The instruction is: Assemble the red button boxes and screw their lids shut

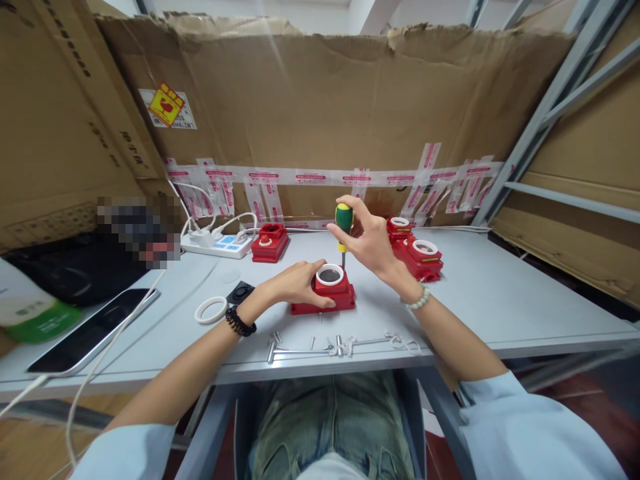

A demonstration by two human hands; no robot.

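My right hand (pixel 367 233) grips a screwdriver (pixel 344 219) with a green and yellow handle. It stands upright, its shaft reaching down to the back right corner of the white ring on a red housing (pixel 343 300). That housing lies on the table, a white ring (pixel 318 275) framing a dark round window on its top. From the left, my left hand (pixel 300 283) clasps the housing, thumb along the front and fingers behind. The screwdriver's tip is too small to make out. In front lie several loose screws (pixel 313 343) and metal rods with T-shaped ends (pixel 305 351).
A loose white ring (pixel 211 311) and a black square part (pixel 241 293) lie left. Other red housings stand behind left (pixel 271 243) and right (pixel 417 259). A power strip (pixel 217 244), a phone (pixel 93 330) and a trailing white cable are left. Cardboard (pixel 320 100) walls the back.
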